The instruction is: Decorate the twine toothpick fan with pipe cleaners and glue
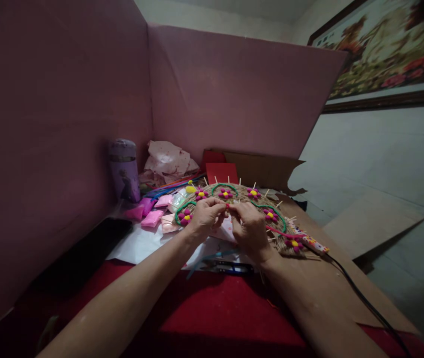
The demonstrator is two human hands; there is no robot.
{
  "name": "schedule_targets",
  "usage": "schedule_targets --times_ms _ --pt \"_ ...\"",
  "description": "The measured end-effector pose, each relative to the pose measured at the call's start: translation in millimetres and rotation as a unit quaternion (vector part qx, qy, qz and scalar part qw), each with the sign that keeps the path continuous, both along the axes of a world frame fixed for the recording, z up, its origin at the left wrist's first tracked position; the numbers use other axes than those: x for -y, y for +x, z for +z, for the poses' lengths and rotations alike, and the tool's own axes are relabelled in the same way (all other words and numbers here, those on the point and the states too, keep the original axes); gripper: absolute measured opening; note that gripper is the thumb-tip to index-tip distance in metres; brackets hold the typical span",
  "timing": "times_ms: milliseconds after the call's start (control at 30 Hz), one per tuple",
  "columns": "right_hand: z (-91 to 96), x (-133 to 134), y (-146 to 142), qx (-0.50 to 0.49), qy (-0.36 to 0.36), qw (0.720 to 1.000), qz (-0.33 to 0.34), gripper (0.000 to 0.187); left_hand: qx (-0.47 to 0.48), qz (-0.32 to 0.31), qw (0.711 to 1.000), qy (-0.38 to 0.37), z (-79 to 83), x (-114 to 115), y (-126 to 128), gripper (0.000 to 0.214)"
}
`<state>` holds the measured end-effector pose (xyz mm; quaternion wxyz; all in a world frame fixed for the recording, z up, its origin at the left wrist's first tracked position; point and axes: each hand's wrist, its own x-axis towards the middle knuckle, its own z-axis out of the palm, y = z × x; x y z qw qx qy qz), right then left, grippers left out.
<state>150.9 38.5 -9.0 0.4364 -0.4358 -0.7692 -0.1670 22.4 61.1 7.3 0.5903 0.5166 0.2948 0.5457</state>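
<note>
My left hand (209,214) and my right hand (249,226) meet over the middle of the table, fingertips pinched together. Between them shows a small bit of red fuzzy pipe cleaner (227,205). From behind my right hand a pinkish-red fuzzy strand (282,232) runs rightward; I cannot tell whether it is the same piece. Around and behind my hands lies a curved woven twine piece (242,190) with thin sticks poking out of its edge. It carries several purple flowers (270,215) with yellow centres and green fuzzy curls (281,219).
Blue-handled thread snips (230,267) lie in front of my hands. A patterned glue gun (312,242) with a black cord (365,301) rests at right on cardboard (331,283). Pink packets (152,219), coloured pipe cleaners (170,188) and a purple bottle (124,171) stand at left.
</note>
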Motion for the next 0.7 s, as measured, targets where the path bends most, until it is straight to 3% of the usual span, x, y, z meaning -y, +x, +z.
schedule_targets --times_ms 200,333,500,600,700 --pt "1.3 2.6 -2.3 0.035 -0.002 0.997 -0.071 0.016 -0.011 0.044 0.998 0.034 -9.5 -2.4 7.2 0.013" --pt "9.4 3.7 4.1 0.112 0.016 0.984 -0.138 0.017 -0.125 0.054 0.985 0.108 -10.9 -10.0 3.4 0.010" --pt "13.2 2.1 8.3 0.148 0.031 0.981 -0.120 0.014 -0.263 0.074 0.942 0.197 -4.7 -11.6 -5.5 0.014" --pt "13.3 1.1 8.4 0.115 0.021 0.988 -0.098 0.012 -0.242 0.056 0.956 0.157 -0.1 -7.9 -6.2 0.013" --pt "10.9 1.8 4.9 0.075 0.010 0.995 -0.070 0.013 -0.154 0.031 0.984 0.085 2.7 -3.6 -3.3 0.014"
